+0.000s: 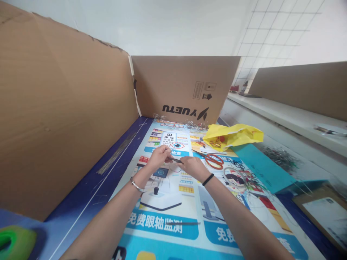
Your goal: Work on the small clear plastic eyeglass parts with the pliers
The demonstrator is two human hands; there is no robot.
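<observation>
My left hand (160,156), with a silver bangle on the wrist, and my right hand (193,167), with a black band on the wrist, meet over a printed poster (189,216) on the table. Both hands are closed in a pinch on a small thin dark piece (176,160) held between them; what it is I cannot make out. A fine wire seems to loop under the hands.
Tall cardboard walls (62,119) stand left and behind. A yellow bag (233,135), red-handled scissors (214,160) and a tangle of wire parts (244,178) lie right of the hands. A green object (13,242) sits at the near left corner; a white ledge (284,115) runs along the right.
</observation>
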